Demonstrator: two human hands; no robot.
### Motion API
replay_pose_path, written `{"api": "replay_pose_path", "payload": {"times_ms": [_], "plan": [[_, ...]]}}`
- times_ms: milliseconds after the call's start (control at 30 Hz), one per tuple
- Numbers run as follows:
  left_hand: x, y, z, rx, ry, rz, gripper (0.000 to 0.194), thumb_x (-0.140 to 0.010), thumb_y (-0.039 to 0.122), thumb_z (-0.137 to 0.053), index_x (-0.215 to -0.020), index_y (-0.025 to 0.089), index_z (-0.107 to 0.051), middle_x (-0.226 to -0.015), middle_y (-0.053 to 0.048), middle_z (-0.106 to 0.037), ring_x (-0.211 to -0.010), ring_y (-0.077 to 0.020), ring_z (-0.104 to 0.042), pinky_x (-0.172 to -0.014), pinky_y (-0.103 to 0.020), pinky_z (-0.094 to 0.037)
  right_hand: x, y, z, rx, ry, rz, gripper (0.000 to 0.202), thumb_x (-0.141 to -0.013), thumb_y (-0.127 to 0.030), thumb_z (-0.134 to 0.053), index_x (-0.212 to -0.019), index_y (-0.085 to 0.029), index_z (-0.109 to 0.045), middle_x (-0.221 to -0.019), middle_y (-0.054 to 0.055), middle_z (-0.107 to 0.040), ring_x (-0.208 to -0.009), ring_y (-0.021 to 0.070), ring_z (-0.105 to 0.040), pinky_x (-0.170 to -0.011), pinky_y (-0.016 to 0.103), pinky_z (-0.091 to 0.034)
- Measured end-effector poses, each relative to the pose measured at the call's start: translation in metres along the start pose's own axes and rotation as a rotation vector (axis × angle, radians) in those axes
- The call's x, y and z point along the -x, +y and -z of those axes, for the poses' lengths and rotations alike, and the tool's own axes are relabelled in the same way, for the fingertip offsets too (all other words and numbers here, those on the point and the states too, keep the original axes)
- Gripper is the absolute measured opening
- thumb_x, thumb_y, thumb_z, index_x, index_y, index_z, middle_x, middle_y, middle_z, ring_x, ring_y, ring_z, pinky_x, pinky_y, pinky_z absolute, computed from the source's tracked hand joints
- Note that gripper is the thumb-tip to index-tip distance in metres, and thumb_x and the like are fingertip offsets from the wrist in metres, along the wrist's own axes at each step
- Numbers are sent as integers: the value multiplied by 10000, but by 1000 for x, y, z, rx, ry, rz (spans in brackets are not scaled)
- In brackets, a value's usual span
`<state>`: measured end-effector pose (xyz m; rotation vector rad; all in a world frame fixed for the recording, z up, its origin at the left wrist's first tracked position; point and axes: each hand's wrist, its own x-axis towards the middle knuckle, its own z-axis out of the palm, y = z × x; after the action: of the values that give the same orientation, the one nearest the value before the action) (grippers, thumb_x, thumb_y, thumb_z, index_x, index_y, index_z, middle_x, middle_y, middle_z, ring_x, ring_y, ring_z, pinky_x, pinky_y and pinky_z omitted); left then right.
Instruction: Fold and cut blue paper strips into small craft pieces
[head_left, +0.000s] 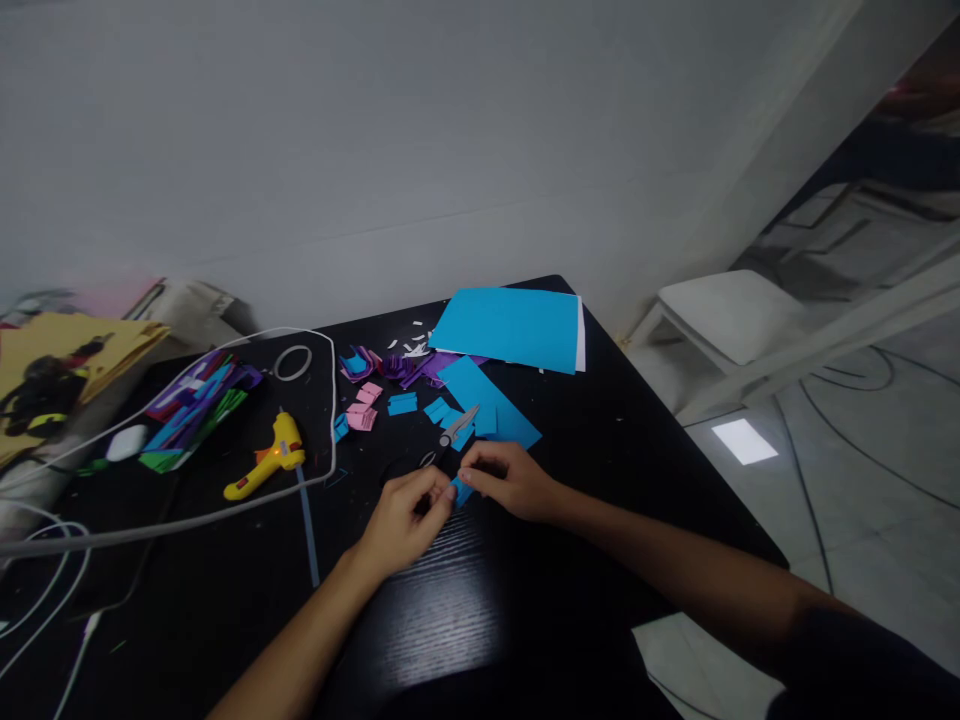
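Between my fingertips is a small piece of blue paper [463, 490], partly hidden by the fingers. My left hand [411, 512] pinches its left side, and my right hand [510, 482] pinches it from the right. Just beyond the hands lies a pair of scissors [456, 428] with its blades apart, resting over small cut blue pieces [486, 420]. A larger blue sheet [504, 405] lies behind them. Pink folded pieces [362, 416] and another blue folded piece [403, 403] sit to the left of the scissors.
A yellow glue gun [268, 458] with a glue stick in it lies at left, near a white cable [334, 400]. Colored paper strips [199, 405] and a roll of tape [292, 362] are behind it. Stacked blue sheets [510, 325] lie at the table's back; a white stool [731, 312] stands right.
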<state>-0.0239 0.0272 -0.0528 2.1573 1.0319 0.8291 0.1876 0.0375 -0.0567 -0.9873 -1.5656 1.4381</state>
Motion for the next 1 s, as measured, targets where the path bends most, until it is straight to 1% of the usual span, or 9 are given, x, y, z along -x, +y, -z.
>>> {"api": "replay_pose_path", "payload": {"times_ms": [233,433,600,800,1000], "plan": [[-1,-1,0,0,-14,2,238,-998,250,-548,-777,184,-604,-646,29,-558,-580,-101,-536,-585,-213,-440,0,-1,2,14,-12,7,180,-909,-316,-657,-808,-168,-674,-720,1,-607,-654,129,-530,-603,246,-405],[-1,2,0,-3,10,10,244,-1005,260,-535,-786,185,-612,-645,25,-568,-578,-106,-540,-581,-217,-446,-1,3,2,-8,-40,-44,261,-936,-399,-645,-813,-170,-670,-693,-4,-603,-623,132,-559,-609,255,-439],[-2,2,0,-1,32,16,231,-996,246,-547,-783,183,-611,-640,28,-572,-576,-99,-542,-583,-208,-450,0,2,1,2,-32,-13,195,-884,-346,-708,-819,-165,-675,-709,-5,-623,-651,128,-552,-614,246,-421],[-2,0,-1,-19,40,-1,198,-986,266,-569,-814,186,-628,-632,31,-575,-563,-101,-545,-562,-204,-445,1,3,0,33,-13,45,151,-899,-295,-669,-825,-163,-670,-720,-1,-621,-661,127,-543,-624,249,-416],[-1,1,-1,-24,53,-3,202,-976,257,-581,-793,183,-625,-623,39,-560,-550,-92,-538,-557,-197,-432,1,4,-1,42,0,22,168,-897,-315,-679,-814,-170,-666,-701,-6,-608,-646,128,-546,-610,250,-416]]}}
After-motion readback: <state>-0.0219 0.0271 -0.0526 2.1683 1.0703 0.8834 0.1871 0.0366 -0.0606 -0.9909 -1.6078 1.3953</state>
